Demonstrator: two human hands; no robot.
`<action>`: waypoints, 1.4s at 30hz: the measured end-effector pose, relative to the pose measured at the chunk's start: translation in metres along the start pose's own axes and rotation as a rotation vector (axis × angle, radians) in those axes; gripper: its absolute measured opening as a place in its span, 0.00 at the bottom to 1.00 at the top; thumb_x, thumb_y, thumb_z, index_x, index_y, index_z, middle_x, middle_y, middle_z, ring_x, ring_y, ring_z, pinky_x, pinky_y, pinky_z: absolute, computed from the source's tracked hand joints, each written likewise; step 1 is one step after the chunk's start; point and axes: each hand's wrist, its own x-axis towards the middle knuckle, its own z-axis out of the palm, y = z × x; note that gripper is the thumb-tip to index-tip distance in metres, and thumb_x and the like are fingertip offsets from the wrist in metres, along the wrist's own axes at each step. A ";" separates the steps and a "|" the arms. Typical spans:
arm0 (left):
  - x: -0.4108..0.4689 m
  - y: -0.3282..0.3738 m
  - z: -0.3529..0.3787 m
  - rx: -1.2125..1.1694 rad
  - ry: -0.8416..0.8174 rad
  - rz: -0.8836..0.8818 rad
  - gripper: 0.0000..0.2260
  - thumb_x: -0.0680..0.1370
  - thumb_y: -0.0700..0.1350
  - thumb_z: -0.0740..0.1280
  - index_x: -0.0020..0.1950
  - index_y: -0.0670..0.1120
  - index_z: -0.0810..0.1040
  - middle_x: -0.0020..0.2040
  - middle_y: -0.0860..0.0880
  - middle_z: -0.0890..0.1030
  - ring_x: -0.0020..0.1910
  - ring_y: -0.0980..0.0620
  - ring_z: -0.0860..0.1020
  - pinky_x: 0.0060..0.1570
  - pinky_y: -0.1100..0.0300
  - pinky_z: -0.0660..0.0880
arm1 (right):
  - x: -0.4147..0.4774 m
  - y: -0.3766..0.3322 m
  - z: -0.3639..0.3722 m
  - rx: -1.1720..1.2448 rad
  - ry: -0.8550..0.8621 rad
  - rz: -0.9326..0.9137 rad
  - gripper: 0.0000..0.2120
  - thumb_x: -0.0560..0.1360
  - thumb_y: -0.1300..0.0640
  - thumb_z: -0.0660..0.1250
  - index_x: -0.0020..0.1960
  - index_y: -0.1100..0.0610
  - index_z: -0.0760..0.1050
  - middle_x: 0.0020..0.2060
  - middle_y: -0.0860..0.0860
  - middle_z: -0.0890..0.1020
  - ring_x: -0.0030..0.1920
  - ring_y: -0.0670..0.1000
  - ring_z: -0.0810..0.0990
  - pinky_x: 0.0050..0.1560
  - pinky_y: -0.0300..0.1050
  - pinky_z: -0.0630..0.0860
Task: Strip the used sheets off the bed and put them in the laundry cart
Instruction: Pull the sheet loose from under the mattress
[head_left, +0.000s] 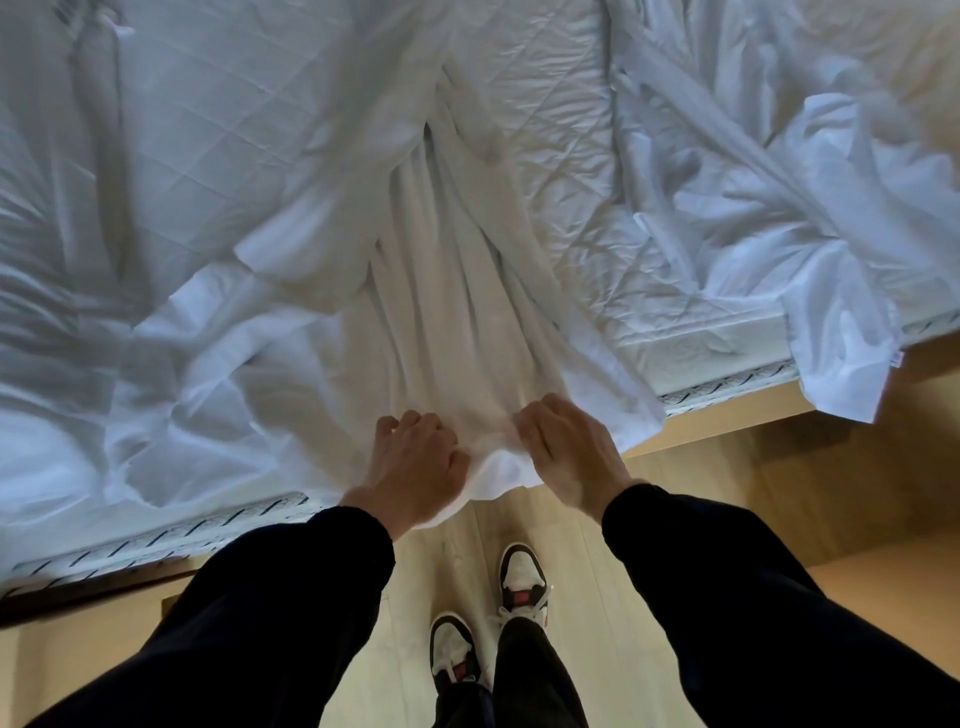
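Both hands, left (415, 465) and right (563, 449), pinch the bunched sheet (447, 291) at the bed's (727, 364) near edge. It looks soft, light and slack; gathering more folds should stop it trailing.

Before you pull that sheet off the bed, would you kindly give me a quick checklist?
1. Grip of left hand on sheet: ok.
2. Grip of right hand on sheet: ok.
3. Near edge of sheet off the mattress: ok; far end: cannot tell.
4. The laundry cart within reach: cannot tell, not in view.
5. The crumpled linen on the right cleared: not ok, it lies on the bed.
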 end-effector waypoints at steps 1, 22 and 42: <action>0.001 0.004 0.001 -0.010 0.027 0.000 0.23 0.74 0.55 0.47 0.51 0.51 0.80 0.53 0.52 0.78 0.55 0.50 0.71 0.58 0.52 0.61 | 0.002 0.007 0.000 -0.061 0.133 0.007 0.11 0.78 0.52 0.58 0.49 0.57 0.77 0.44 0.53 0.77 0.43 0.56 0.77 0.45 0.51 0.75; 0.067 0.046 -0.049 -0.926 0.163 -0.279 0.09 0.70 0.52 0.65 0.40 0.47 0.73 0.34 0.52 0.78 0.35 0.51 0.76 0.37 0.54 0.74 | 0.050 -0.011 -0.045 0.264 -0.186 0.177 0.19 0.70 0.57 0.65 0.61 0.53 0.70 0.47 0.52 0.82 0.49 0.56 0.79 0.49 0.50 0.76; -0.038 -0.177 -0.009 -0.399 0.394 -0.890 0.33 0.74 0.44 0.69 0.76 0.45 0.58 0.74 0.37 0.56 0.71 0.36 0.57 0.67 0.43 0.56 | 0.119 -0.172 0.060 0.264 -0.407 -0.041 0.26 0.70 0.66 0.60 0.68 0.59 0.62 0.55 0.58 0.77 0.57 0.60 0.74 0.52 0.45 0.66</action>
